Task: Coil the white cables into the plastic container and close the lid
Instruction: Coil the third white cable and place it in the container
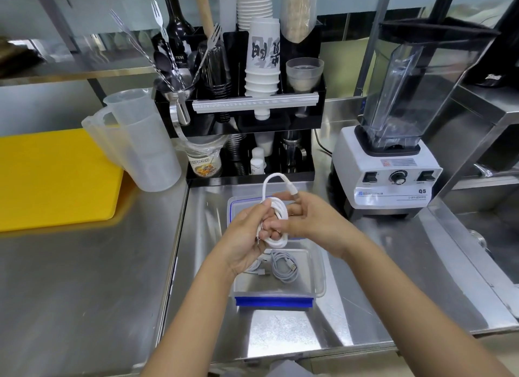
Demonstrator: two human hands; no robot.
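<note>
A white cable (276, 212) is wound in loops between both hands, above the clear plastic container (318, 275) with its blue front clip. My left hand (244, 236) grips the bundle from the left, a plug end poking out by its thumb. My right hand (306, 216) pinches the free end, which arcs up toward the back. Two coiled cables (283, 267) lie inside the container. The container's lid (238, 205), clear with a blue seal, lies flat just behind the container, partly hidden by my hands.
A white blender (393, 166) stands to the right. A black rack with cups and utensils (252, 101) fills the back. Clear measuring jugs (140, 143) and a yellow cutting board (53, 177) sit at the left on the steel counter.
</note>
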